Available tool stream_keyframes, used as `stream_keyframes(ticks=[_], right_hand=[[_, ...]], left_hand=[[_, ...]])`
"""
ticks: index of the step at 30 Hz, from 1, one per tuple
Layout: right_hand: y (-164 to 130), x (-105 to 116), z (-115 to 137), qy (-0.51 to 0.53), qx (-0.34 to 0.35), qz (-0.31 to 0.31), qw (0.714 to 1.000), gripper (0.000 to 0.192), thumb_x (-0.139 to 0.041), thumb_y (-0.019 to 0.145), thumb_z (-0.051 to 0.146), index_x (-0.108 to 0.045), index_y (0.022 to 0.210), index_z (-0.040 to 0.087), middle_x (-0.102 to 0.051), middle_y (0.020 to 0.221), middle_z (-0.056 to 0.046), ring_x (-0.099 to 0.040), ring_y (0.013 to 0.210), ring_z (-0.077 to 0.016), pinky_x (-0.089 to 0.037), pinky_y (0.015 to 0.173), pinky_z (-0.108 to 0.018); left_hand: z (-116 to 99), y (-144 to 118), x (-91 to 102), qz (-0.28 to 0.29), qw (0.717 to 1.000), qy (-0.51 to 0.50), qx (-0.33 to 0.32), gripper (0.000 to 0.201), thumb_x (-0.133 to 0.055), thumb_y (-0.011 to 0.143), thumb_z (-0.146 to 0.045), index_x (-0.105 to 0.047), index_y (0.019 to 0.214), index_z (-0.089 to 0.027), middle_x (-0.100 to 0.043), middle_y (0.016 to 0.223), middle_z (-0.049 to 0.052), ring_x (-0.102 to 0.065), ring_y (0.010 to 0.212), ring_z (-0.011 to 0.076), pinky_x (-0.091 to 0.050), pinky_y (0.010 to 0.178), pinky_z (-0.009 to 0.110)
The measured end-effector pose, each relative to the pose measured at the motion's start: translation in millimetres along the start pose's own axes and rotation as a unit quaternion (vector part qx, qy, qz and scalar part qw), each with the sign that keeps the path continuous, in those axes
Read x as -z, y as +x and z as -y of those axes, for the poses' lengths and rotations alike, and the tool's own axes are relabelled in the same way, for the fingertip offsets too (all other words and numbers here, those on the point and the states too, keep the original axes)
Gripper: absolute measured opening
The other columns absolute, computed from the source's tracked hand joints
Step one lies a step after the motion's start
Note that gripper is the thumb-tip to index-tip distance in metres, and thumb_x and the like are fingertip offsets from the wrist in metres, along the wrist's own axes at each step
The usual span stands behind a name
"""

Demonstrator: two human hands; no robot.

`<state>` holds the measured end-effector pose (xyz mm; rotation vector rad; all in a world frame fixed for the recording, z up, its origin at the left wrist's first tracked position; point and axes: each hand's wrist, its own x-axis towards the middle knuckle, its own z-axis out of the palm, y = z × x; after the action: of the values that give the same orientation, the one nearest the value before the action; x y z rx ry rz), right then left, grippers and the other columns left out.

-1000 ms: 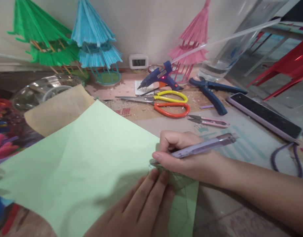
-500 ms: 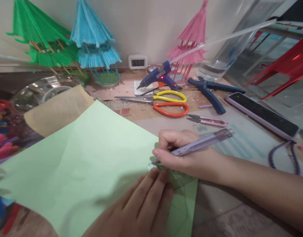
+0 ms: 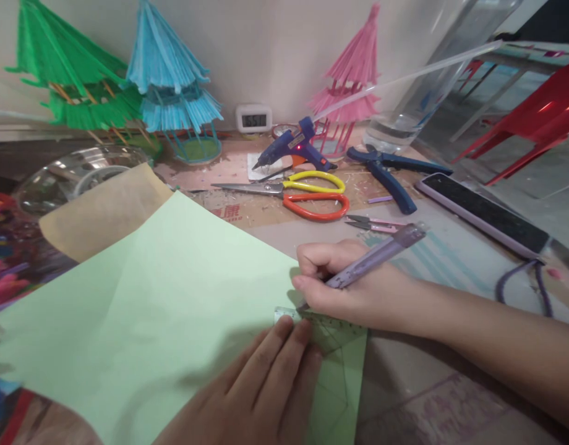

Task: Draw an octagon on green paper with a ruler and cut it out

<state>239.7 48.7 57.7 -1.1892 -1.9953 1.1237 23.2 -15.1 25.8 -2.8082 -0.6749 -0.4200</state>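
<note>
Gripping a purple pen (image 3: 375,262), the right hand (image 3: 354,290) has fingers clamped around the barrel, tip at the clear ruler (image 3: 328,337). Left hand (image 3: 261,395), fingers together, flat, presses ruler onto green paper (image 3: 164,309) at 6 o'clock.

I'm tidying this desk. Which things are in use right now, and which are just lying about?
In use:
right hand gripping pen
left hand pressing ruler
green paper

Lying about:
scissors
glue gun
pliers
snips
phone
paper umbrellas
</note>
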Motion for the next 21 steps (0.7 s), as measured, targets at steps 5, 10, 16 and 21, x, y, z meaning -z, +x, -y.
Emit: stream_keyframes(ticks=[5,10,16,21], right_hand=[[-1.1,7.0,0.5,0.006,-0.001,0.028,1.0,0.03,-0.053,0.081,0.018,-0.034,0.059,0.023,-0.033,0.056,0.009,-0.03,0.051,-0.0085,-0.027,0.048,-0.023],[-2.0,11.4,-1.0,0.012,0.0,0.053,0.999,0.03,-0.054,0.083,0.02,-0.034,0.061,0.024,-0.032,0.057,0.008,-0.032,0.052,-0.0086,-0.026,0.048,-0.023],[-1.4,14.6,-2.4,0.01,0.004,0.066,0.998,0.028,-0.052,0.084,0.02,-0.036,0.062,0.024,-0.033,0.057,0.008,-0.033,0.052,-0.0084,-0.026,0.048,-0.023],[-1.3,15.9,-2.8,0.009,0.026,0.072,0.997,0.029,-0.051,0.083,0.017,-0.034,0.062,0.024,-0.032,0.057,0.009,-0.031,0.052,-0.0082,-0.025,0.048,-0.023]], left_hand=[[0.6,-1.4,-0.1,0.007,1.0,0.004,-0.006,0.038,-0.037,0.107,-0.02,-0.066,0.131,-0.021,-0.066,0.138,0.0,-0.049,0.134,0.0151,-0.034,0.115,0.024],[1.4,-1.7,0.0,0.008,1.0,-0.003,-0.004,0.04,-0.033,0.108,-0.018,-0.065,0.131,-0.02,-0.066,0.137,0.0,-0.048,0.134,0.0154,-0.028,0.118,0.026],[2.1,-1.4,0.0,0.008,1.0,-0.013,0.001,0.039,-0.032,0.108,-0.018,-0.064,0.13,-0.019,-0.067,0.137,0.001,-0.048,0.133,0.0157,-0.022,0.121,0.027],[3.2,0.7,2.6,0.008,1.0,-0.007,-0.005,0.037,-0.037,0.107,-0.021,-0.064,0.131,-0.019,-0.066,0.138,0.001,-0.049,0.133,0.0156,-0.028,0.118,0.025]])
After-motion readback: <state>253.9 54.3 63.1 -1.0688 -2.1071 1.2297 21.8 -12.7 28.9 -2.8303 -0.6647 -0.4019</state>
